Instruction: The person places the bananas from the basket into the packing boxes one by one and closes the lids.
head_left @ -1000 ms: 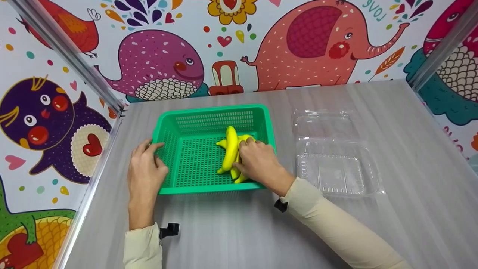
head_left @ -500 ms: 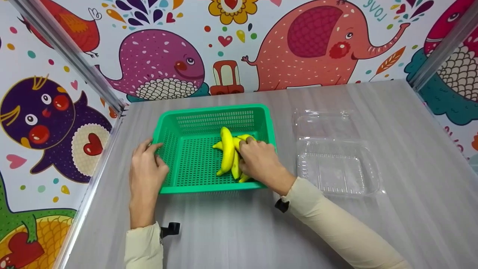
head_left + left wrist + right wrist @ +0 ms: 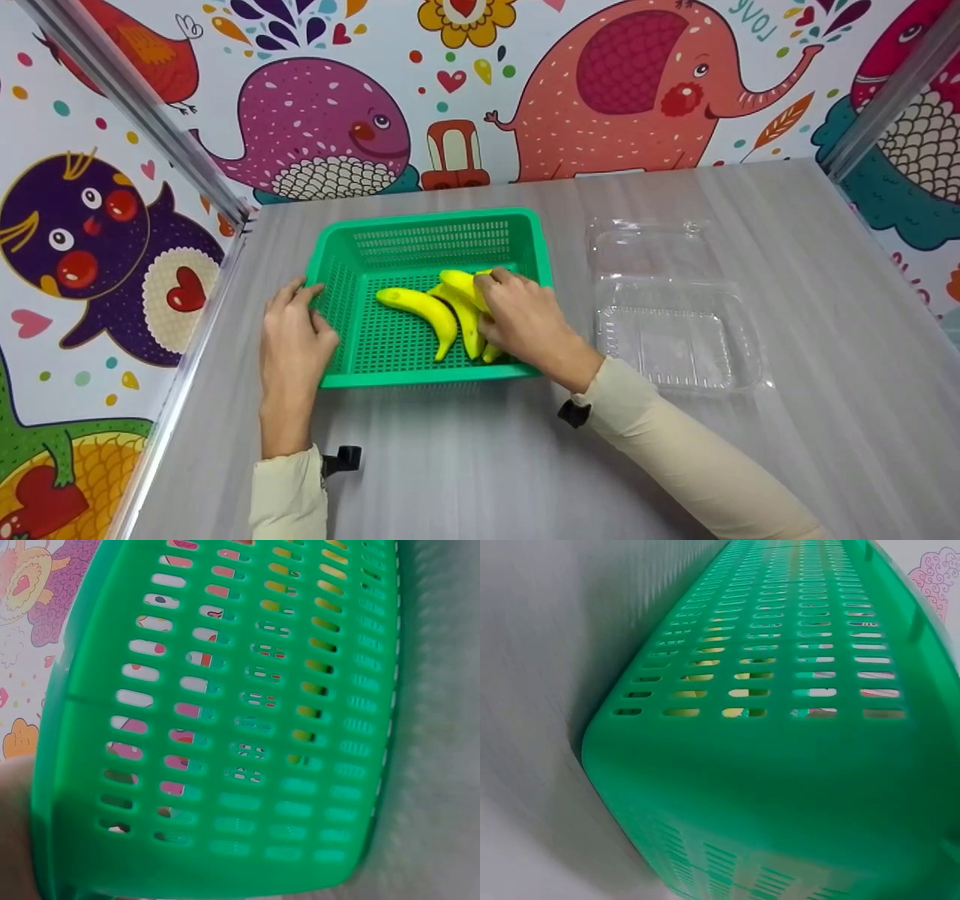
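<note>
Several yellow bananas lie at the right side of a green plastic basket (image 3: 427, 379). One banana (image 3: 420, 306) rests apart on the basket floor, its end near the middle. My right hand (image 3: 521, 319) reaches over the right front corner and grips another banana (image 3: 459, 282) on top of the others, its near end hidden by the fingers. At the left rim my left hand (image 3: 292, 337) holds the basket, fingertips hooked over the edge. Through the slots of the basket wall (image 3: 225, 739) some yellow shows in the left wrist view; the right wrist view shows the basket's outer corner (image 3: 765, 765).
A clear plastic clamshell box (image 3: 664, 345) lies with its lid (image 3: 649, 251) folded back, right of the basket on the grey wood-grain table (image 3: 450, 465). Printed cartoon wall panels (image 3: 615, 97) stand behind and at both sides.
The loose banana, earlier upright in view beside the right hand, now lies further left across the basket floor. Another banana's end has come into view at the right hand. The left hand stays put.
</note>
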Available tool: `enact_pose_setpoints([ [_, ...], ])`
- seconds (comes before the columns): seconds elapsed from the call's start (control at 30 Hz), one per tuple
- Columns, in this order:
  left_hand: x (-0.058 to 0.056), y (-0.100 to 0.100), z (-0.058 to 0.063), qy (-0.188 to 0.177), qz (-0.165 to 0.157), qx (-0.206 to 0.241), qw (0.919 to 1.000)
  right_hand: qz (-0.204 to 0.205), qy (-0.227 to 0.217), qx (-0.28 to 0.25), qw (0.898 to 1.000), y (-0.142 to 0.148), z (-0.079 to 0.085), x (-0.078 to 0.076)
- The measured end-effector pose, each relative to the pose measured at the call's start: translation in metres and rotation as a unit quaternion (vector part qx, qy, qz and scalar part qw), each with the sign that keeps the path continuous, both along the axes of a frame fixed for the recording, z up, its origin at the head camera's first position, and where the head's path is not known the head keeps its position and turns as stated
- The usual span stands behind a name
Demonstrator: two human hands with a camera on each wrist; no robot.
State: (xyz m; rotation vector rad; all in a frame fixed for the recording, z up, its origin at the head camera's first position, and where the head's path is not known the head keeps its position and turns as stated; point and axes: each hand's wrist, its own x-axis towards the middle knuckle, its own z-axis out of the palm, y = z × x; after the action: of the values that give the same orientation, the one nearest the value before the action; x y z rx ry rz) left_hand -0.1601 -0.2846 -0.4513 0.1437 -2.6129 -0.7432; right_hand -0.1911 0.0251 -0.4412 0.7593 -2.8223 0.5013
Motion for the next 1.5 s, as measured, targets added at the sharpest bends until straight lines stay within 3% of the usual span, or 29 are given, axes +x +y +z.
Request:
enact_pose_setpoints([
  [0.2,-0.001,0.0,-0.001,0.007,-0.003,0.003,1.0,0.005,0.016,-0.033,0.999,0.007,0.006,0.0],
  [0.67,0.0,0.0,0.0,0.001,0.002,0.004,1.0,0.009,-0.01,-0.071,0.997,0.022,0.021,0.006],
  [0.93,-0.001,0.0,0.0,0.002,-0.001,0.004,1.0,0.023,-0.044,-0.1,0.994,0.03,0.024,0.009],
  [1.5,-0.001,0.0,0.0,0.001,0.001,0.005,1.0,0.05,-0.04,-0.135,0.989,0.049,0.028,0.01],
])
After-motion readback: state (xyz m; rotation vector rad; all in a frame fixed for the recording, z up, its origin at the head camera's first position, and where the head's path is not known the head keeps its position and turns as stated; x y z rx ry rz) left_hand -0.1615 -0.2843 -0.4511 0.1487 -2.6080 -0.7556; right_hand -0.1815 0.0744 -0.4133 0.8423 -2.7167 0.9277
